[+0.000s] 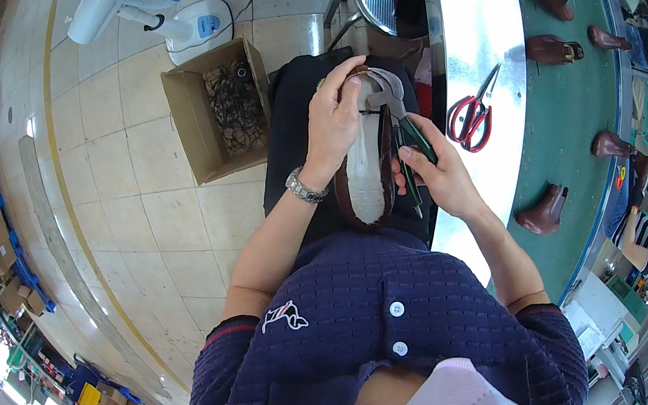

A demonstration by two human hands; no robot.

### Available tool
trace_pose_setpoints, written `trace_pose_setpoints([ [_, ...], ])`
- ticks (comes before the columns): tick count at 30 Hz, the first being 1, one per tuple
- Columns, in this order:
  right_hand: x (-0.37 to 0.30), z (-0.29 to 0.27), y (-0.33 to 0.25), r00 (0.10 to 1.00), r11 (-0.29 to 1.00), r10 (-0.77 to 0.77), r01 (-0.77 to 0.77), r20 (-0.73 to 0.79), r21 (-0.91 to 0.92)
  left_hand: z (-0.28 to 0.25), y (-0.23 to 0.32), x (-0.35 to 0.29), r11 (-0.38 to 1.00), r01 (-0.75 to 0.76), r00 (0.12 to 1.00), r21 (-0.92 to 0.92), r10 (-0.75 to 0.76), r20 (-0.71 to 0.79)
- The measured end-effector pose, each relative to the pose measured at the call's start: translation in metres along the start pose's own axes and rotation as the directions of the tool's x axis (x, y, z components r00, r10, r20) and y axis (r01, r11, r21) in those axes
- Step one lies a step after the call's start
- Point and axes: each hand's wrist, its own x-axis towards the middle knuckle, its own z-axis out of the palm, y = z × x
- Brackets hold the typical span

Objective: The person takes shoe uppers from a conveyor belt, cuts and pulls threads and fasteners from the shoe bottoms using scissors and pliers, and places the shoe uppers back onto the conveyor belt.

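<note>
A brown shoe upper (pixel 347 199) lies sole up across my lap, with its pale bottom (pixel 365 171) facing me. My left hand (pixel 331 123) is closed around its far left side, fingers and thumb over the edge near the far end. In my right hand (pixel 437 164) are pincers (pixel 417 138) with green handles and a broad metal head. Their head rests at the far end of the shoe, close to my left fingertips. Whether the jaws grip the upper's edge I cannot tell.
Red-handled scissors (pixel 469 122) lie on the metal ledge (pixel 478 12) to my right. Beyond it, a green conveyor (pixel 528 138) carries several brown boots (pixel 543 210). On the floor ahead left stand a cardboard box (pixel 192 130) with dark scraps and a fan (pixel 199 28). A person (pixel 644 242) sits far right.
</note>
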Motion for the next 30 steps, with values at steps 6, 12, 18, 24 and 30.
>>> trace_pose_setpoints([
  [6,0.001,0.010,0.015,0.994,0.997,-0.048,0.054,-0.099,0.049,0.000,-0.007,0.003,1.000,0.010,1.000,-0.016,-0.009,0.026],
  [12,0.000,-0.002,0.007,1.000,1.000,0.016,-0.015,-0.010,0.011,-0.002,-0.010,0.006,0.926,0.178,0.984,-0.333,-0.161,0.079],
  [18,-0.002,-0.014,-0.010,0.997,0.973,0.046,-0.032,0.059,-0.229,0.000,-0.004,0.013,0.862,0.319,0.946,-0.393,-0.316,0.074],
  [24,-0.007,-0.027,-0.048,1.000,0.838,0.020,-0.005,0.022,-0.546,0.002,-0.011,0.016,0.944,0.227,0.973,-0.239,-0.228,0.023],
  [30,0.021,-0.008,-0.030,0.845,0.494,-0.531,0.242,-0.069,-0.835,-0.002,-0.019,0.014,0.984,0.128,0.989,-0.124,-0.117,0.096],
])
